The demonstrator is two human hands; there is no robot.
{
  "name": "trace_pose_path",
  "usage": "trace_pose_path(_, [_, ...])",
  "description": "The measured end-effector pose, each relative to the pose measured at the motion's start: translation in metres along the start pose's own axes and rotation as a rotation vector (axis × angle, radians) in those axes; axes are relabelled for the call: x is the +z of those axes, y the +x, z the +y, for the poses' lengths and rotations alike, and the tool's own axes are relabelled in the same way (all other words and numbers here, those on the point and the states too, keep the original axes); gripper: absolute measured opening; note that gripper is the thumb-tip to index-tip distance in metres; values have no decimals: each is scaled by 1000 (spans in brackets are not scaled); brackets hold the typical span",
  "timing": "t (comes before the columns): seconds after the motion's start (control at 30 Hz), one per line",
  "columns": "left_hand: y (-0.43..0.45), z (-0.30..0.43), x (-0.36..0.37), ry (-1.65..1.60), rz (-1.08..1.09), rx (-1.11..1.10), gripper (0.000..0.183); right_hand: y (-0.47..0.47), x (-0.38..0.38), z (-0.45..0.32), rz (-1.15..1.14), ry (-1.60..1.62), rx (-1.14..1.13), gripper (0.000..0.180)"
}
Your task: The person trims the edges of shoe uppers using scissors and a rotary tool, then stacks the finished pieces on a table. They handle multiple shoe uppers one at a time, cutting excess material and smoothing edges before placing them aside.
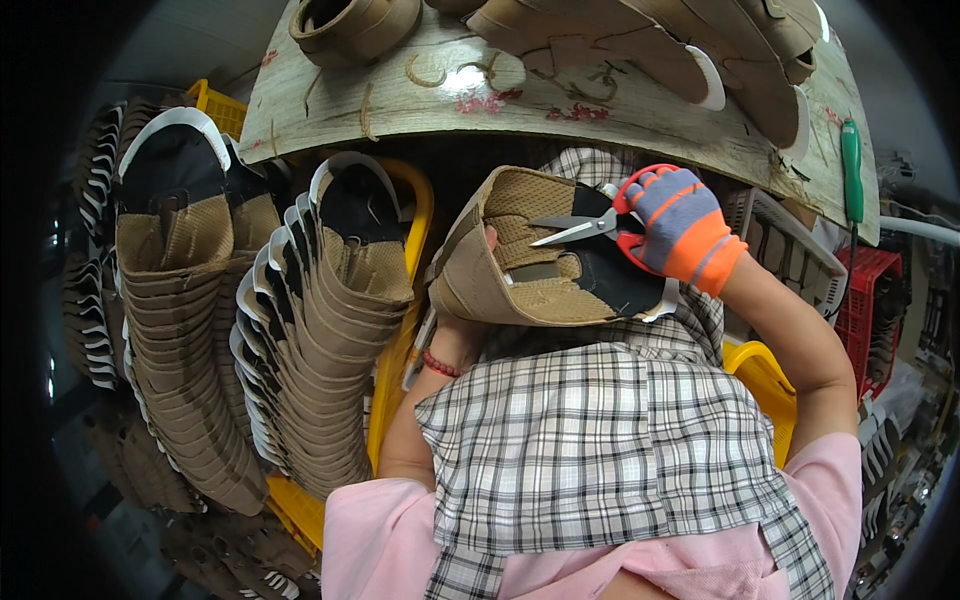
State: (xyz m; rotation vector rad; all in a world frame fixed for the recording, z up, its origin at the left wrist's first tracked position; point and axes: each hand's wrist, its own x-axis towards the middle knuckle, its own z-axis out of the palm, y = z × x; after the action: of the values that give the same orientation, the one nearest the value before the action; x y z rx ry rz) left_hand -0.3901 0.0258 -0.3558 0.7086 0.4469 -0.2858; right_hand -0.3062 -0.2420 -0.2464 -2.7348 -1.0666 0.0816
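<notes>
A tan shoe upper with mesh lining, a black inner part and a white edge is held over the lap. My left hand grips it from behind and below; most of its fingers are hidden, and one fingertip shows at the opening. My right hand, in a grey and orange glove, holds red-handled scissors. The scissor blades are slightly apart and lie over the lining inside the upper. Whether they touch it, I cannot tell.
Tall nested stacks of tan shoe uppers stand at the left beside a yellow crate. A table ahead bears more uppers, loose thread pieces and a green-handled tool. Grey and red crates are at the right.
</notes>
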Motion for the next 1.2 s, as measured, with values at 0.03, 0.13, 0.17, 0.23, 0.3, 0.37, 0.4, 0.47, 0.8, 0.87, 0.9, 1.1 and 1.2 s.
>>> trace_pose_path(0.03, [1, 0, 0, -4, 24, 17, 40, 3, 2, -2, 27, -5, -18, 25])
trace_pose_path(0.13, [-1, 1, 1, 184, 52, 134, 42, 4, 4, 1, 37, -61, -61, 24])
trace_pose_path(0.17, [-3, 2, 3, 188, 125, 96, 42, 2, 3, 3, 16, -90, -53, 23])
trace_pose_path(0.23, [-7, 7, 8, 172, 37, 96, 43, -7, 0, 9, -43, -95, 45, 22])
trace_pose_path(0.3, [-10, 12, 17, 116, 17, 62, 45, -13, -3, 15, -73, -76, 223, 24])
trace_pose_path(0.37, [-11, 17, 26, 100, 29, 64, 46, -18, -4, 18, 53, -12, 143, 27])
trace_pose_path(0.4, [-12, 19, 31, 161, 0, 94, 46, -20, -3, 17, 87, 18, 140, 28])
trace_pose_path(0.47, [-12, 22, 38, 216, 71, 48, 47, -19, 6, 11, 115, 20, 23, 31])
trace_pose_path(0.8, [-28, 39, -24, 372, 25, -16, 50, -38, 11, 11, 147, 223, 310, 26])
trace_pose_path(0.87, [-43, 47, -33, 309, 177, -256, 46, -46, 3, -5, 124, 334, 329, 27])
trace_pose_path(0.9, [-50, 50, -34, 286, 126, -296, 44, -51, -3, -12, -10, 454, 297, 28])
trace_pose_path(1.1, [-67, 52, -12, 388, 70, -207, 46, -39, -11, -29, -566, 254, 156, 32])
trace_pose_path(1.2, [-63, 45, -5, 342, 48, -105, 53, -37, -11, -28, -643, 213, 118, 32])
